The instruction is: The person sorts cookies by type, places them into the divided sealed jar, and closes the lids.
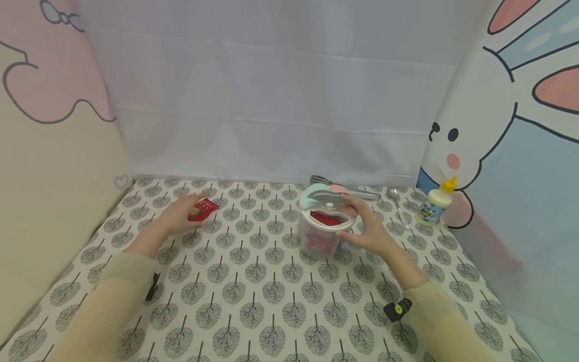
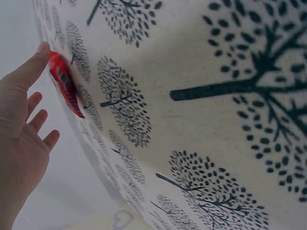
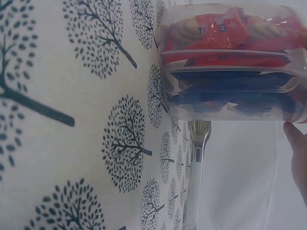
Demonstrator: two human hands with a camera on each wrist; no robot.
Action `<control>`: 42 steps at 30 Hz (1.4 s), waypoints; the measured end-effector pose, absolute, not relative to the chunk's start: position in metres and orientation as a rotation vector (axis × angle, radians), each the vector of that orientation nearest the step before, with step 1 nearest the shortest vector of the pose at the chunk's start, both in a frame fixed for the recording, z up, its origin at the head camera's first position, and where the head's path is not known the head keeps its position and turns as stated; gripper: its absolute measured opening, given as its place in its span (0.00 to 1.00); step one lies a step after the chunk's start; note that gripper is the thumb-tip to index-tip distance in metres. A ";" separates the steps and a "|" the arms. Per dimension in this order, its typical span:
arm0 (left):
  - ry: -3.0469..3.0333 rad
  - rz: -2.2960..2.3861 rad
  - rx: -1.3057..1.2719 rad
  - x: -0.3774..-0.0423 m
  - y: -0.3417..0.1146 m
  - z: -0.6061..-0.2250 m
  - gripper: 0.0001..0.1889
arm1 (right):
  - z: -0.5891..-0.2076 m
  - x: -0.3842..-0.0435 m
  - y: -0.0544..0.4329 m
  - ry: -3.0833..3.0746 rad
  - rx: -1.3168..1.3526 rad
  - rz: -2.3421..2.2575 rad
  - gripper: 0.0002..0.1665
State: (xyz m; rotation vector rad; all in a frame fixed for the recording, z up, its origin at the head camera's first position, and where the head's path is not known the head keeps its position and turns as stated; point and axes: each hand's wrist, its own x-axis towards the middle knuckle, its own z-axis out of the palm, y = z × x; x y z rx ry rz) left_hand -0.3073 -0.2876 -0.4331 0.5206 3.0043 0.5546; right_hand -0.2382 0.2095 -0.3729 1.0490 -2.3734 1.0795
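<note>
A small red snack packet (image 1: 202, 210) lies on the patterned cloth at the left. My left hand (image 1: 180, 215) is around it with thumb and fingers spread apart; in the left wrist view the packet (image 2: 66, 84) shows just past the thumb. Right of centre stands a clear round container (image 1: 318, 244) with a white lid and raised flaps, one of them mint. Red packets (image 1: 326, 218) show through its front opening. My right hand (image 1: 373, 231) holds the container's right side at the rim, thumb in front and fingers behind. Dividers separate red and dark blue packets (image 3: 225, 91) inside.
Behind the container lie metal tongs or a whisk (image 1: 362, 193), partly hidden. A spoon (image 1: 398, 207) lies further right. A bottle with a yellow nozzle (image 1: 433, 205) stands near the right edge. Cloth walls (image 1: 271, 100) enclose the table at the back and both sides.
</note>
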 end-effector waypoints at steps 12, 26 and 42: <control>2.967 0.533 0.346 -0.311 -0.308 -0.456 0.32 | -0.404 -0.263 0.222 -2.387 1.030 1.057 0.58; 3.179 0.748 0.484 -0.306 -0.287 -0.423 0.14 | -0.373 -0.237 0.207 -2.412 0.992 1.076 0.53; 3.338 1.032 0.763 -0.284 -0.220 -0.368 0.15 | -0.370 -0.235 0.208 -2.382 1.040 1.079 0.52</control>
